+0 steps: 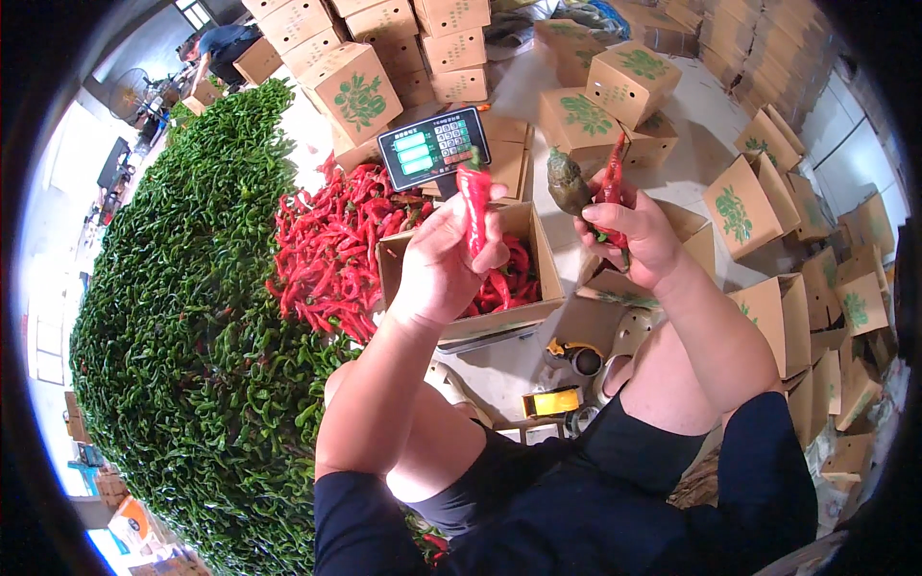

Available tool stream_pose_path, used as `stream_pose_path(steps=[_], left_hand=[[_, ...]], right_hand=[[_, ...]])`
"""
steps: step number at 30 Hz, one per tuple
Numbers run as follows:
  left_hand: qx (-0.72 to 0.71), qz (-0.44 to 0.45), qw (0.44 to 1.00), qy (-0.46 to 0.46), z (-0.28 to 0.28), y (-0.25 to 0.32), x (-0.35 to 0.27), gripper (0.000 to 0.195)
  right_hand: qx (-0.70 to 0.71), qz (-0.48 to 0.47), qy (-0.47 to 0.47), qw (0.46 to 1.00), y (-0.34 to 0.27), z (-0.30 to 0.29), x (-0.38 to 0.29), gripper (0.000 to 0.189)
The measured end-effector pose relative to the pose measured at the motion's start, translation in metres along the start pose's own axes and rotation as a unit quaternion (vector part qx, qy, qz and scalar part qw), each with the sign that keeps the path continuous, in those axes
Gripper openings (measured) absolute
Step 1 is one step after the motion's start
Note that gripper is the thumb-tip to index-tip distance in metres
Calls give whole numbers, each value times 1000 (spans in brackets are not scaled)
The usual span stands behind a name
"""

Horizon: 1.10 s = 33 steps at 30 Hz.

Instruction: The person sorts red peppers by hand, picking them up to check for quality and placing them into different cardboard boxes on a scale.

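My left hand grips a glossy red chili pepper, stem upward, above an open cardboard box. Red peppers lie inside that box, partly hidden by my hand and wrist. In my right hand are a dark, wrinkled, brownish-green pepper and a darker red pepper, held together. Just behind the box, a digital scale's display stands tilted and lit. A loose heap of red peppers spreads left of the box.
A huge mound of green peppers fills the left side. Stacked cartons stand at the back, with open boxes along the right. A yellow tape dispenser lies between my feet. Another person bends over far left.
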<state>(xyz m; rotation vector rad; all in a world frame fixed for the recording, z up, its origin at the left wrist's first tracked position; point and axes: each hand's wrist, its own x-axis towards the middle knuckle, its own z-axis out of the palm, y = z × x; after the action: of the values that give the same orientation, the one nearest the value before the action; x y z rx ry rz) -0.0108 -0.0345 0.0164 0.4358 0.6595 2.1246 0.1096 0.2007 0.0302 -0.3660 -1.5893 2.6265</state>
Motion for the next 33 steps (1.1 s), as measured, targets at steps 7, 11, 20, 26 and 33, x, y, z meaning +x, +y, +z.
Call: stream_pose_path(steps=[7,11,20,26,33], left_hand=[[84,37,996,12,-1,-1,-2,35],[115,56,991,29,-2,-2,-2,40],[339,-4,939,50,-2,-11,4,48],[175,40,979,91,10,-28,7,15],[265,93,948,147,1,-10,3,17]], right_hand=[[-4,-3,-16,1000,-1,2,0,34],[-11,-10,-5,1000,-1,5,-1,32],[-53,1,-32,998,11,9,4,25],[-124,-27,-35,991,28,28,5,24],[-174,29,23,984,15,28,7,35]])
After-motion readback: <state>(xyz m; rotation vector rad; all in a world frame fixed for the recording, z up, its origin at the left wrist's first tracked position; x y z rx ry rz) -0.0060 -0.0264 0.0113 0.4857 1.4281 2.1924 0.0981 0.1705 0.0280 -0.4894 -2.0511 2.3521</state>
